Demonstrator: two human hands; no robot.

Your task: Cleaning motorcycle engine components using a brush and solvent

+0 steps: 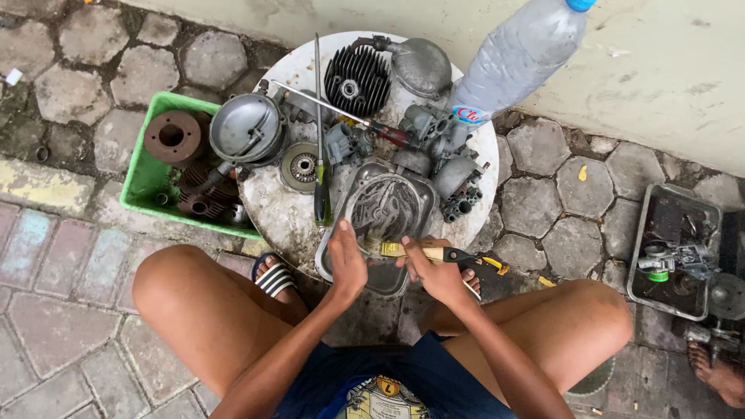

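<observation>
Nearest, the right hand (434, 273) is clenched on a paintbrush (423, 252) lying crosswise, handle to the right, bristles leftward at the near rim of a metal tray (332, 260). The left hand (347, 260) grips a small part just beside the bristles; what part cannot be told. Both hands sit level at the tray. Beyond, on the round white desk (295, 213), screwdrivers and engine parts lie; a plastic bottle (516, 58) stands farthest.

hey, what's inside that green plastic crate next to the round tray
The green crate holds a rusty brown ring-shaped part and a dark finned cylinder. A grey domed cover overlaps its right side, hiding whatever lies beneath.
</observation>
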